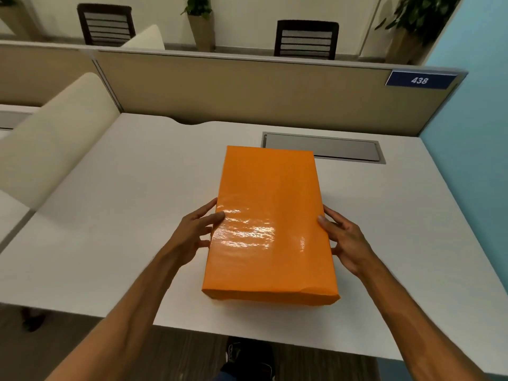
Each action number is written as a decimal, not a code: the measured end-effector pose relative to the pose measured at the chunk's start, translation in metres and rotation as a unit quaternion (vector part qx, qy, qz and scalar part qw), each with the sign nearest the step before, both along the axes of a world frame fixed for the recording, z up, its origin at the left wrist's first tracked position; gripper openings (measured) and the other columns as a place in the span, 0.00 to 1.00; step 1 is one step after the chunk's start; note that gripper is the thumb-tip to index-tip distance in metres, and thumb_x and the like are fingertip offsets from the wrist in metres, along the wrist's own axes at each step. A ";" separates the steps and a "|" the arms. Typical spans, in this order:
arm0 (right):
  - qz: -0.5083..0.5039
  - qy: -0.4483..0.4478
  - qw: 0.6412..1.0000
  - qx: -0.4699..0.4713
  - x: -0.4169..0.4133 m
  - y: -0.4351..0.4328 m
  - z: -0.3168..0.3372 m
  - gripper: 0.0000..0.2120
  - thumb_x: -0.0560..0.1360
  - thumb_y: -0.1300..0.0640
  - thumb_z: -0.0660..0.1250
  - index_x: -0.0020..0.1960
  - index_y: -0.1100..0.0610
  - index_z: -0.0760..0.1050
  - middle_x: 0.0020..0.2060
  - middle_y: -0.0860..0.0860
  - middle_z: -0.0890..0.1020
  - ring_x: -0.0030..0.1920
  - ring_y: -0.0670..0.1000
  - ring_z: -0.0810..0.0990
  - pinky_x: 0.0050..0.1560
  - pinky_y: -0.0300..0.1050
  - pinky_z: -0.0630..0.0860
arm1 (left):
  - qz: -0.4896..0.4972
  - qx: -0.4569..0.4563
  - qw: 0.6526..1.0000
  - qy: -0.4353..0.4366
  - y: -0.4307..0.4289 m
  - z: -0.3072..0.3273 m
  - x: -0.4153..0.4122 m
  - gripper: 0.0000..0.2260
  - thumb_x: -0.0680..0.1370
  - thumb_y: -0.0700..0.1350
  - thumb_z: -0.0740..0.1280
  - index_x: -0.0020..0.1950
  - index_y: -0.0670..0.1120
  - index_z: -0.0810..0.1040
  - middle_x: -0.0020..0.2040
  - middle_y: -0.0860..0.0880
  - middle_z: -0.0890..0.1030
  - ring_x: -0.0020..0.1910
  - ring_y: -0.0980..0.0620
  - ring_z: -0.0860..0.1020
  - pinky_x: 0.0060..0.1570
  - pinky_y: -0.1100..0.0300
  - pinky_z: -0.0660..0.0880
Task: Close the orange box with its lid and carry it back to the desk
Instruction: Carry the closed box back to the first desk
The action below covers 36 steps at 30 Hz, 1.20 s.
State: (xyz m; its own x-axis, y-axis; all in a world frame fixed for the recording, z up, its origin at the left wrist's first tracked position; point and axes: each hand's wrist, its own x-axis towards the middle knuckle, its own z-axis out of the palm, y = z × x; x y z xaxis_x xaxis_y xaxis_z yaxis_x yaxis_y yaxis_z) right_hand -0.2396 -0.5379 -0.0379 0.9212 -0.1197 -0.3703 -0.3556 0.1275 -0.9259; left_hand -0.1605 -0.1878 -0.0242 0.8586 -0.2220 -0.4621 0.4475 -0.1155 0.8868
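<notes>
A glossy orange box (270, 215) lies closed, its lid on top, lengthwise on the white desk (123, 215), near the front edge. My left hand (196, 235) presses against the box's left side, thumb on the lid's edge and fingers along the wall. On the opposite side my right hand (343, 237) holds the right wall in the same way. The box's underside is hidden, so I cannot tell whether it rests on the desk or is slightly raised.
A grey cable hatch (324, 147) is set into the desk just behind the box. A beige partition (247, 89) with a blue plate reading 438 closes the far edge. A cream chair back (52, 141) stands at the left, a blue wall (472, 133) at the right.
</notes>
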 end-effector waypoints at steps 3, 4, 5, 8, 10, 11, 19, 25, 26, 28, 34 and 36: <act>0.011 -0.010 1.000 -0.002 0.008 0.011 0.006 0.32 0.69 0.41 0.73 0.71 0.40 0.71 0.60 0.45 0.83 0.58 0.53 0.83 0.48 0.58 0.83 | -0.008 0.026 0.999 -0.018 0.015 0.011 0.002 0.33 0.68 0.62 0.73 0.73 0.65 0.69 0.63 0.54 0.80 0.60 0.46 0.80 0.59 0.39 0.77; 0.012 -0.012 1.000 -0.002 0.012 0.016 0.008 0.32 0.69 0.41 0.73 0.72 0.41 0.71 0.60 0.45 0.83 0.58 0.53 0.83 0.47 0.58 0.83 | -0.006 0.033 0.999 -0.023 0.020 0.014 0.003 0.33 0.69 0.62 0.73 0.73 0.65 0.68 0.64 0.53 0.80 0.60 0.46 0.80 0.59 0.39 0.77; 0.013 -0.015 1.000 -0.002 0.016 0.021 0.009 0.33 0.69 0.41 0.73 0.72 0.41 0.70 0.60 0.46 0.83 0.58 0.53 0.83 0.47 0.58 0.83 | -0.002 0.040 0.999 -0.029 0.025 0.017 0.004 0.34 0.69 0.62 0.72 0.74 0.65 0.68 0.64 0.53 0.80 0.60 0.45 0.80 0.60 0.39 0.77; 0.019 -0.019 1.000 0.000 0.030 0.040 0.011 0.32 0.70 0.41 0.73 0.72 0.41 0.70 0.60 0.46 0.83 0.58 0.53 0.83 0.48 0.59 0.83 | 0.020 0.053 0.997 -0.046 0.041 0.023 0.008 0.34 0.70 0.62 0.71 0.75 0.63 0.67 0.66 0.50 0.79 0.61 0.44 0.80 0.60 0.39 0.77; 0.024 -0.024 0.999 0.002 0.041 0.055 0.012 0.30 0.70 0.42 0.73 0.71 0.40 0.71 0.58 0.45 0.84 0.57 0.53 0.84 0.47 0.58 0.83 | 0.034 0.058 0.996 -0.057 0.053 0.026 0.012 0.34 0.70 0.62 0.70 0.75 0.62 0.67 0.68 0.50 0.78 0.62 0.43 0.80 0.59 0.41 0.78; 0.025 -0.027 0.999 0.003 0.047 0.063 0.013 0.29 0.70 0.42 0.73 0.70 0.40 0.72 0.57 0.44 0.85 0.56 0.53 0.84 0.46 0.58 0.83 | 0.042 0.059 0.995 -0.062 0.060 0.027 0.015 0.34 0.70 0.62 0.70 0.76 0.62 0.67 0.68 0.50 0.78 0.62 0.43 0.79 0.57 0.42 0.78; 0.018 -0.038 0.999 0.003 0.106 0.140 0.015 0.29 0.70 0.41 0.74 0.70 0.39 0.72 0.57 0.44 0.84 0.55 0.51 0.85 0.44 0.55 0.83 | 0.079 0.068 0.991 -0.083 0.132 0.030 0.071 0.27 0.78 0.57 0.67 0.76 0.60 0.67 0.70 0.48 0.76 0.63 0.41 0.78 0.59 0.40 0.78; -0.002 -0.032 0.999 0.000 0.161 0.215 0.013 0.30 0.69 0.40 0.75 0.69 0.39 0.72 0.57 0.44 0.84 0.55 0.51 0.84 0.47 0.57 0.83 | 0.056 0.063 0.993 -0.082 0.207 0.028 0.139 0.27 0.77 0.56 0.68 0.76 0.60 0.68 0.68 0.48 0.78 0.60 0.44 0.80 0.50 0.48 0.80; -0.007 -0.030 1.000 0.001 0.171 0.228 0.013 0.30 0.69 0.40 0.74 0.69 0.39 0.72 0.57 0.44 0.84 0.55 0.51 0.84 0.46 0.56 0.83 | 0.051 0.061 0.994 -0.081 0.220 0.027 0.152 0.26 0.77 0.56 0.68 0.76 0.60 0.68 0.68 0.48 0.78 0.60 0.44 0.80 0.51 0.48 0.80; -0.016 -0.024 1.000 0.002 0.190 0.255 0.014 0.28 0.69 0.41 0.74 0.68 0.38 0.73 0.58 0.44 0.83 0.56 0.52 0.84 0.43 0.53 0.83 | 0.039 0.057 0.995 -0.076 0.246 0.027 0.178 0.26 0.77 0.54 0.69 0.76 0.59 0.68 0.67 0.47 0.78 0.60 0.43 0.80 0.55 0.44 0.80; -0.038 -0.014 0.999 0.003 0.251 0.328 0.018 0.19 0.72 0.42 0.71 0.62 0.35 0.76 0.59 0.44 0.82 0.57 0.53 0.82 0.40 0.50 0.82 | 0.017 0.048 0.997 -0.050 0.314 0.031 0.251 0.27 0.78 0.51 0.69 0.76 0.58 0.68 0.67 0.46 0.78 0.60 0.42 0.79 0.55 0.44 0.79; -0.040 -0.015 0.999 0.003 0.271 0.347 0.018 0.19 0.75 0.44 0.70 0.65 0.36 0.74 0.60 0.46 0.81 0.58 0.54 0.81 0.42 0.52 0.82 | 0.012 0.050 0.998 -0.044 0.332 0.031 0.274 0.27 0.78 0.50 0.69 0.76 0.57 0.67 0.66 0.46 0.78 0.59 0.43 0.80 0.55 0.44 0.78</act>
State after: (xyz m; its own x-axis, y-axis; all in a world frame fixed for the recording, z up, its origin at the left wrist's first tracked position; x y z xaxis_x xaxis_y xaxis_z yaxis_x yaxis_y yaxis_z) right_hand 0.0318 -0.1906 -0.0202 0.9196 -0.1921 -0.3428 -0.3153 0.1599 -0.9354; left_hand 0.1131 0.1442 0.0072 0.9012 -0.1576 -0.4037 0.3724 -0.1950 0.9074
